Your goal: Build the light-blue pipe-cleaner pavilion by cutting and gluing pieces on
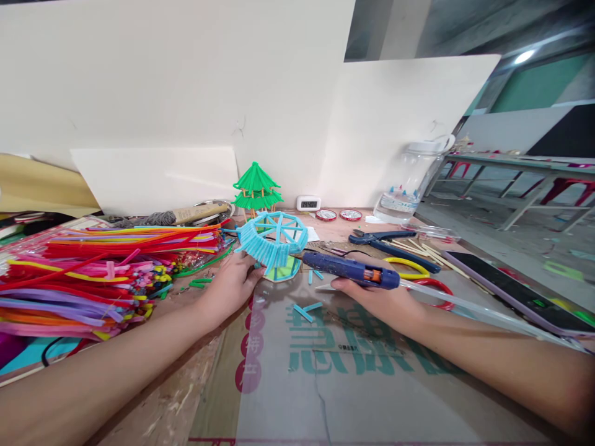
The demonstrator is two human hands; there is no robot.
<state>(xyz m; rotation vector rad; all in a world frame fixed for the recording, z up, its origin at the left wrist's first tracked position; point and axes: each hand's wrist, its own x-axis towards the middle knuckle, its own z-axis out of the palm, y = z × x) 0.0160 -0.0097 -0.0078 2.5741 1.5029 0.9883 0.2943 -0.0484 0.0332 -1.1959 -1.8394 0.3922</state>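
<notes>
My left hand (236,280) is closed on the lower left edge of a small pavilion model (274,241). Its light blue roof ring of fuzzy pipe cleaners has spokes across the open top, over a green and blue base. Some of these fingers are hidden by the model. In my right hand (379,300) is a dark blue hot glue gun (348,268), its nozzle pointing left close to the model's right side. A clear glue stick (469,303) runs out of its back. Short blue pipe cleaner pieces (304,311) lie on the plastic-covered board (362,396) below.
Bundles of coloured pipe cleaners (79,272) fill the left side. Behind the model stand a green tiered roof model (256,189) and a small clock (308,203). Blue pliers (395,244), scissors (411,266), a phone (515,288) and a water bottle (406,179) are at the right.
</notes>
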